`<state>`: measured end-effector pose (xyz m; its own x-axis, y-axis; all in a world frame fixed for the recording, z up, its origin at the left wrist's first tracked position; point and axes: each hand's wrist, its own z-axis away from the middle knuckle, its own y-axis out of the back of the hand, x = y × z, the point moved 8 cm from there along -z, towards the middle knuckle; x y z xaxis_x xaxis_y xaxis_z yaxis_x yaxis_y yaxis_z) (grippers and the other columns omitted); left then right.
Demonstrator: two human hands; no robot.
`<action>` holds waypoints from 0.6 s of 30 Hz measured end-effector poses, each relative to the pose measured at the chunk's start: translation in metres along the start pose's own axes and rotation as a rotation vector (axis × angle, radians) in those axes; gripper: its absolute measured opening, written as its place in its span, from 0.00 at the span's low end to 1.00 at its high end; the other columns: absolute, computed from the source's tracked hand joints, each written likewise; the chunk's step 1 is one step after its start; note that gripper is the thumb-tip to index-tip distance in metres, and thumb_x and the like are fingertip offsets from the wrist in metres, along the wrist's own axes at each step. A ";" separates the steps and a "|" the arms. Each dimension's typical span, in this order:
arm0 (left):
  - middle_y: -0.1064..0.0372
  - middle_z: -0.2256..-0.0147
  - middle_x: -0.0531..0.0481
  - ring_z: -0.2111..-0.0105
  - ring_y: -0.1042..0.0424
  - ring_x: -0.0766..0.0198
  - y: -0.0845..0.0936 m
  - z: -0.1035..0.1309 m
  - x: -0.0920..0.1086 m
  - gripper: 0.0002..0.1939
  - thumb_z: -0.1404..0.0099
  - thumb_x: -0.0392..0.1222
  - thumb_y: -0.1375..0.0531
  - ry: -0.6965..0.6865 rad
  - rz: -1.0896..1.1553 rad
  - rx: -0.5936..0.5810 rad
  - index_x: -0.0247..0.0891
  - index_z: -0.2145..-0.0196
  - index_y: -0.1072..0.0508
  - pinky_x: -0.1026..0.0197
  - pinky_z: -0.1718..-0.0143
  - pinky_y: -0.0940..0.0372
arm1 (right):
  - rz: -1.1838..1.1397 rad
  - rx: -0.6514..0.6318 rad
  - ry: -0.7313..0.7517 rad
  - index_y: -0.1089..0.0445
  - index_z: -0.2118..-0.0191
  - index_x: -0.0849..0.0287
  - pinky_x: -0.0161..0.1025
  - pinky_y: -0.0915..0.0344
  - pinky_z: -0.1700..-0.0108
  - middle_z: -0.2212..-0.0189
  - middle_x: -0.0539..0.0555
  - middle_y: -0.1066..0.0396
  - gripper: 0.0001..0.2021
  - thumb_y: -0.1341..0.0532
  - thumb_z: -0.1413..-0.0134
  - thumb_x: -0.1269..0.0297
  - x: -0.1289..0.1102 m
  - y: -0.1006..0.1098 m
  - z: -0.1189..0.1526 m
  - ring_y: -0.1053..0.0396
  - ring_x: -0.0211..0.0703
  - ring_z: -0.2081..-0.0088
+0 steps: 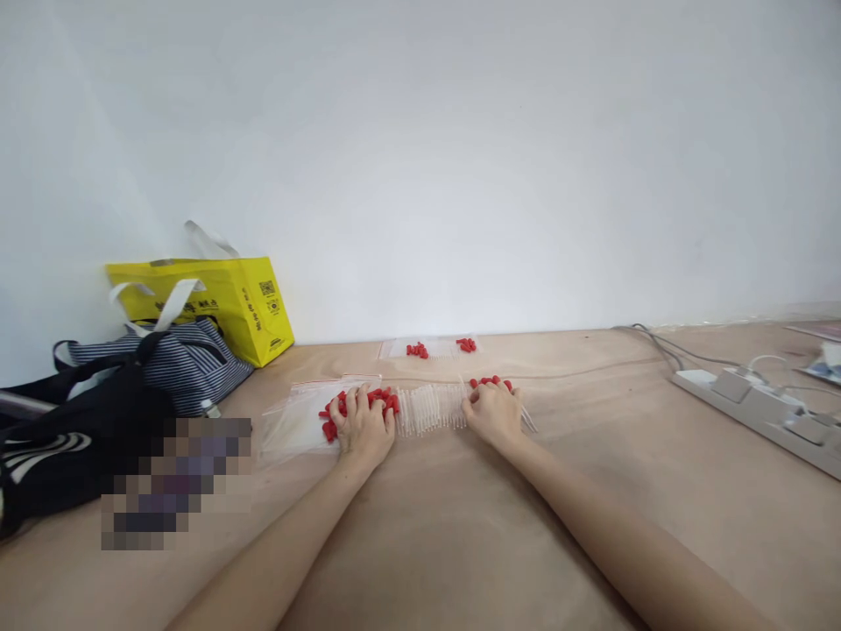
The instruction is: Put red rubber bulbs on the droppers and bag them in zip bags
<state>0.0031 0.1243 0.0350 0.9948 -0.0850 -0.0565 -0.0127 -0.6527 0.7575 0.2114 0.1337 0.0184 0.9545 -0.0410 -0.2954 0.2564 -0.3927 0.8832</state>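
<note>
My left hand (365,429) lies palm down on a pile of small red caps (330,429), its fingers spread. Under and beside the pile are clear plastic zip bags (303,416). Right of that hand, a row of thin white plastic sticks (427,410) lies side by side on the table. My right hand (494,414) is at the row's right end, its fingers curled down and together; what they pinch is hidden. Some red pieces (491,382) show just beyond its knuckles, and a few white stick ends (529,421) poke out on its right.
Near the wall lies another clear bag (439,348) with two small red heaps. At left stand a yellow bag (263,307), a striped bag (197,364) and a black bag (85,438), beside a blurred-out patch. A white power strip (755,412) with cables sits at right.
</note>
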 end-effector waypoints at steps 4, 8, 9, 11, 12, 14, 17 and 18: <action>0.39 0.52 0.41 0.50 0.47 0.49 -0.001 0.000 -0.001 0.10 0.44 0.42 0.47 0.018 0.020 -0.020 0.38 0.72 0.28 0.43 0.50 0.59 | -0.097 0.176 0.264 0.34 0.76 0.59 0.43 0.53 0.61 0.73 0.54 0.31 0.08 0.47 0.52 0.63 -0.008 0.017 0.034 0.39 0.46 0.66; 0.39 0.53 0.40 0.50 0.47 0.48 -0.003 -0.001 -0.005 0.09 0.45 0.42 0.47 0.067 0.055 -0.028 0.37 0.73 0.29 0.43 0.50 0.58 | -0.209 0.157 0.463 0.36 0.76 0.59 0.38 0.51 0.66 0.78 0.51 0.35 0.07 0.46 0.52 0.65 -0.002 0.021 0.062 0.41 0.41 0.70; 0.38 0.54 0.39 0.50 0.46 0.49 -0.003 -0.001 -0.006 0.09 0.45 0.42 0.47 0.070 0.060 -0.025 0.37 0.73 0.29 0.43 0.50 0.58 | -0.227 0.139 0.494 0.36 0.76 0.59 0.37 0.51 0.67 0.78 0.51 0.36 0.07 0.46 0.51 0.65 -0.001 0.021 0.066 0.41 0.41 0.71; 0.38 0.54 0.40 0.50 0.46 0.49 -0.002 -0.001 -0.006 0.08 0.44 0.41 0.47 0.068 0.072 -0.006 0.37 0.72 0.29 0.43 0.51 0.58 | -0.249 0.102 0.534 0.36 0.75 0.59 0.37 0.51 0.67 0.77 0.51 0.37 0.06 0.46 0.51 0.66 0.000 0.022 0.071 0.41 0.41 0.70; 0.38 0.54 0.40 0.50 0.46 0.48 0.001 -0.001 -0.006 0.08 0.43 0.40 0.48 0.063 0.082 0.010 0.37 0.72 0.30 0.43 0.51 0.58 | -0.253 0.082 0.545 0.36 0.74 0.59 0.37 0.50 0.67 0.77 0.51 0.36 0.06 0.46 0.50 0.66 0.000 0.022 0.072 0.41 0.41 0.70; 0.38 0.53 0.40 0.50 0.46 0.48 0.010 0.002 -0.003 0.09 0.42 0.40 0.48 0.036 0.122 0.053 0.37 0.70 0.30 0.43 0.51 0.58 | -0.257 0.040 0.559 0.36 0.73 0.59 0.37 0.50 0.67 0.76 0.51 0.36 0.05 0.45 0.50 0.67 -0.002 0.020 0.072 0.41 0.41 0.69; 0.35 0.56 0.43 0.52 0.42 0.51 0.027 0.017 0.011 0.08 0.41 0.38 0.49 -0.110 0.252 0.056 0.38 0.69 0.31 0.45 0.51 0.58 | -0.258 -0.021 0.579 0.36 0.73 0.59 0.38 0.49 0.65 0.75 0.51 0.35 0.05 0.45 0.48 0.67 -0.005 0.015 0.070 0.40 0.41 0.68; 0.33 0.58 0.44 0.54 0.41 0.53 0.031 0.024 0.019 0.07 0.41 0.37 0.50 -0.178 0.307 0.023 0.38 0.69 0.32 0.46 0.51 0.57 | -0.261 -0.036 0.586 0.36 0.73 0.59 0.38 0.49 0.65 0.74 0.51 0.35 0.05 0.45 0.48 0.66 -0.006 0.013 0.070 0.40 0.41 0.68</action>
<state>0.0186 0.0843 0.0419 0.9108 -0.4088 0.0575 -0.3129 -0.5928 0.7421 0.1985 0.0648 0.0067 0.7820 0.5649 -0.2633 0.4870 -0.2902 0.8238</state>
